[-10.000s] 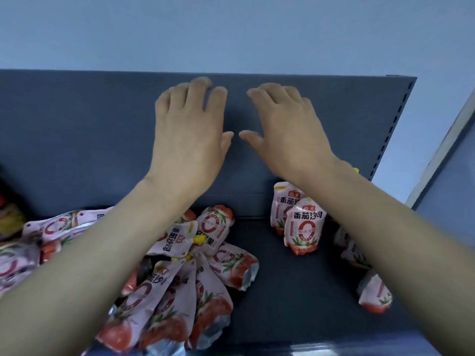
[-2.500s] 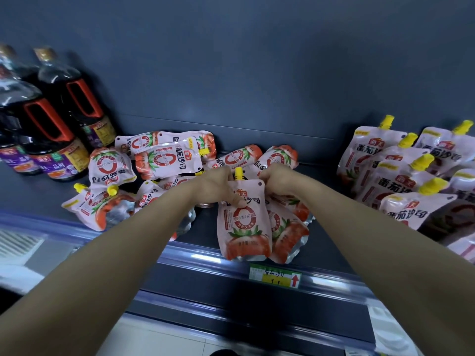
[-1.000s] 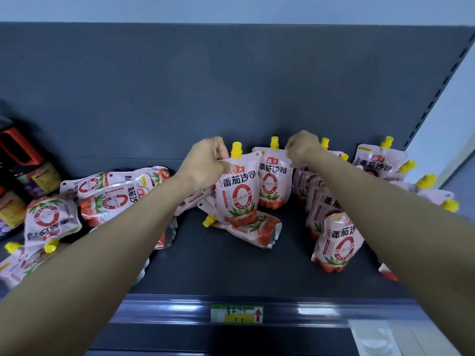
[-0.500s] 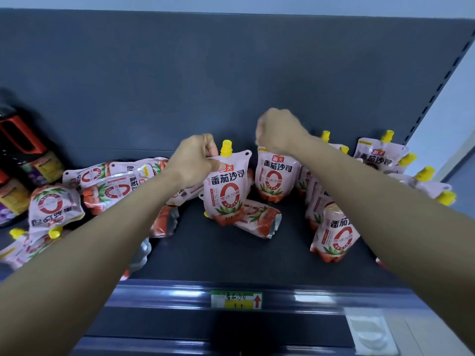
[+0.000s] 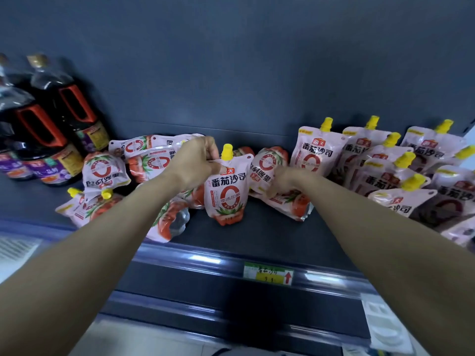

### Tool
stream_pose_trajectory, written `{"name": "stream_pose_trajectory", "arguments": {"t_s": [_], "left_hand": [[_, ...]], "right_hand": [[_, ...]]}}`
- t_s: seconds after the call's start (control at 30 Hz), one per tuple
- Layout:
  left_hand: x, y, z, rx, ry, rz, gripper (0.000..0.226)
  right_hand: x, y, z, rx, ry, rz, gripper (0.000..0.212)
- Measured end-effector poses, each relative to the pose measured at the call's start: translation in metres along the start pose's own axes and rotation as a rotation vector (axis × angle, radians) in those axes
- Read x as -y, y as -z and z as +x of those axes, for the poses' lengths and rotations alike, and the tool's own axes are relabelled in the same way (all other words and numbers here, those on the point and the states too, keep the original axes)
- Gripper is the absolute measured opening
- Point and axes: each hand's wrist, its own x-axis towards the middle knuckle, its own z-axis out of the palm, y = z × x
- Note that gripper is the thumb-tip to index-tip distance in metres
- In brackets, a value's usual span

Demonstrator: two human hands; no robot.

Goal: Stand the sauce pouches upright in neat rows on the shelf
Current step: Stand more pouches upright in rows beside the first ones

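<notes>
Tag point(image 5: 268, 273): on the shelf point(image 5: 257, 235) front edge
Pouch point(image 5: 227, 194): upright, mid-shelf, near the front
Left hand point(image 5: 195, 163): fingers curled, pinching the pouch's top beside its yellow cap
Right hand point(image 5: 282, 181): fingers curled on a flat pouch point(image 5: 295, 206) (grip partly hidden)
Heap point(image 5: 108, 173): pouches lying left
Rows point(image 5: 385, 170): upright, right
Bottles point(image 5: 48, 129): far left

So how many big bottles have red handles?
2, both at the left end of the shelf: the front bottle and the rear bottle behind it. More may hide past the edge.
</notes>
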Motion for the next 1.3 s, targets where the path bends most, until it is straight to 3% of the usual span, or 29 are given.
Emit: {"name": "stream_pose_trajectory", "arguments": {"t_s": [0.2, 0.47, 0.63, 0.73, 0.83, 1.03, 1.17, 1.23, 1.3], "left_hand": [[0.007, 0.007, -0.002, 0.017, 0.005, 0.016, 0.034], [0.008, 0.009, -0.005, 0.051, -0.052, 0.039, 0.036], [0.010, 0.015, -0.007, 0.053, -0.061, 0.015, 0.037], [0.013, 0.017, -0.008, 0.054, -0.061, 0.005, 0.033], [0.015, 0.018, -0.010, 0.058, -0.064, 0.008, 0.032], [0.011, 0.012, -0.007, 0.050, -0.076, 0.021, 0.018], [-0.001, 0.001, -0.003, 0.072, -0.113, 0.005, 0.027], [-0.007, -0.008, -0.002, 0.097, -0.128, -0.010, 0.033], [-0.013, -0.016, 0.001, 0.123, -0.141, -0.027, 0.033]], "right_hand": [[0.008, -0.007, -0.005, 0.010, -0.076, 0.112, 0.099], [0.008, -0.004, -0.007, 0.020, -0.112, 0.255, 0.037], [0.007, 0.001, -0.020, 0.128, -0.141, 0.466, 0.040], [0.006, 0.002, -0.027, 0.232, -0.143, 0.586, 0.030], [0.003, 0.004, -0.033, 0.225, -0.147, 0.676, 0.018], [-0.016, 0.022, -0.057, -0.055, -0.122, 0.762, 0.019], [-0.030, 0.037, -0.073, -0.302, -0.137, 0.748, 0.013], [-0.033, 0.039, -0.080, -0.420, -0.172, 0.675, 0.036], [-0.039, 0.038, -0.082, -0.447, -0.192, 0.615, 0.039]]}}
